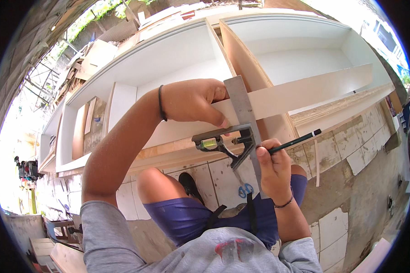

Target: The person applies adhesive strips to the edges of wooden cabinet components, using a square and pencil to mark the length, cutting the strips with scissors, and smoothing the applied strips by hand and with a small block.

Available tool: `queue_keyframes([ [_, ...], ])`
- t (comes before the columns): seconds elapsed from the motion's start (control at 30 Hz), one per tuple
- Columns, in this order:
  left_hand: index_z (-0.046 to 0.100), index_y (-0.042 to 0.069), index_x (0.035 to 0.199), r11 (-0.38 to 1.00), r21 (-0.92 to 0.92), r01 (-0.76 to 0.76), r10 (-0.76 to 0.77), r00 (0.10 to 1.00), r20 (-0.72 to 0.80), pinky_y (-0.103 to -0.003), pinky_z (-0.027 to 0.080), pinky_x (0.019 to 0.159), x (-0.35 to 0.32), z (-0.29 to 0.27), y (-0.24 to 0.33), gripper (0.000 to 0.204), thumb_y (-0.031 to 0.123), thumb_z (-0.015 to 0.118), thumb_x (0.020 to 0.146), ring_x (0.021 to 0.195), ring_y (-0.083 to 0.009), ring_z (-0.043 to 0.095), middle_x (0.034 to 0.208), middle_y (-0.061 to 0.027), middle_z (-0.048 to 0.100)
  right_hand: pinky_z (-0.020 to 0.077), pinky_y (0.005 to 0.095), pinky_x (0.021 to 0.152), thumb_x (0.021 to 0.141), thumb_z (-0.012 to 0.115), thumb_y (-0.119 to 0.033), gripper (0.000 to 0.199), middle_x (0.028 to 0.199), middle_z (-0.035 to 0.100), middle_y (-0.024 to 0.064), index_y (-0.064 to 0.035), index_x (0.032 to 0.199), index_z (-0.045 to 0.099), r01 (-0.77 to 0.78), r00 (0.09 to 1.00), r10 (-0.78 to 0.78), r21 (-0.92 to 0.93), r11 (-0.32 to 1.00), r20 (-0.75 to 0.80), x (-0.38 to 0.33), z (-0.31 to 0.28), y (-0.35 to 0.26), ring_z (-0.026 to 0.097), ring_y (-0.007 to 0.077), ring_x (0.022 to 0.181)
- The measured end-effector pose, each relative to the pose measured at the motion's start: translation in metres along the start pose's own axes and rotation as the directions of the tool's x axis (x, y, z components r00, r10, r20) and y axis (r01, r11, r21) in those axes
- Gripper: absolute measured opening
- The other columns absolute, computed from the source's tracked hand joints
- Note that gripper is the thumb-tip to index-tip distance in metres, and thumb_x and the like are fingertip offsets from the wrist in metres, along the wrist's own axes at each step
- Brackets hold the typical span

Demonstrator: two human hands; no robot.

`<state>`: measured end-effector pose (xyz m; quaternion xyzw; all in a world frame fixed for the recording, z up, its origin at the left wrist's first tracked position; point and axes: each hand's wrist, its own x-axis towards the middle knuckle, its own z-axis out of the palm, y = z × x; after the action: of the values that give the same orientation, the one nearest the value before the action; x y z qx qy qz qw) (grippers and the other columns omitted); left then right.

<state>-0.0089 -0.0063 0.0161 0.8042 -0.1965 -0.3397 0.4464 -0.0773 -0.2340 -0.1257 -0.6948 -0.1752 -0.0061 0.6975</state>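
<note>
A long, narrow white board (310, 91) lies across the cabinet frame in front of me. My left hand (196, 102) is closed around it, thumb on the near side close to the square. A combination square (223, 136) rests against the board's near edge, its green level vial showing. The steel blade (242, 102) of the square crosses the board's face. Below the board, my right hand (275, 170) pinches a dark pencil (300, 140), tilted up to the right. That hand's thumb is at the edge of the blade; the pencil's tip is hidden by the fingers.
A large white cabinet carcass (177, 75) with plywood edges and several compartments spans the far side. Blue-handled scissors (246, 190) hang by my lap. Tiles and bare concrete (364, 195) form the floor. Wood scraps (93, 59) pile up at the far left.
</note>
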Motion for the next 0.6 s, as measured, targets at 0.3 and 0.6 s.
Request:
queue_keyframes([
  [0.3, 0.064, -0.006, 0.106, 0.995, 0.045, -0.091, 0.098, 0.969, -0.228, -0.028, 0.048, 0.079, -0.001, 0.012, -0.013, 0.035, 0.01, 0.07, 0.077, 0.082, -0.0132, 0.06, 0.094, -0.0111, 0.071, 0.0337, 0.0234, 0.052, 0.098, 0.059, -0.022, 0.021, 0.062, 0.044, -0.0031, -0.0031, 0.09, 0.056, 0.022, 1.0, -0.022, 0.004, 1.0, -0.019, 0.005, 0.001, 0.01, 0.039, 0.0056, 0.059],
  [0.6, 0.064, -0.003, 0.112, 0.995, -0.085, -0.044, 0.028, 0.983, -0.182, -0.025, 0.049, 0.082, 0.0, 0.017, -0.004, 0.027, 0.016, 0.065, 0.093, 0.089, -0.0082, 0.06, 0.1, -0.0044, 0.071, 0.0376, 0.0245, 0.053, 0.098, 0.058, -0.015, 0.016, 0.064, 0.049, -0.0008, -0.0025, 0.089, 0.055, 0.004, 1.0, -0.004, 0.045, 0.999, -0.005, 0.006, 0.002, 0.012, 0.043, 0.0068, 0.059],
])
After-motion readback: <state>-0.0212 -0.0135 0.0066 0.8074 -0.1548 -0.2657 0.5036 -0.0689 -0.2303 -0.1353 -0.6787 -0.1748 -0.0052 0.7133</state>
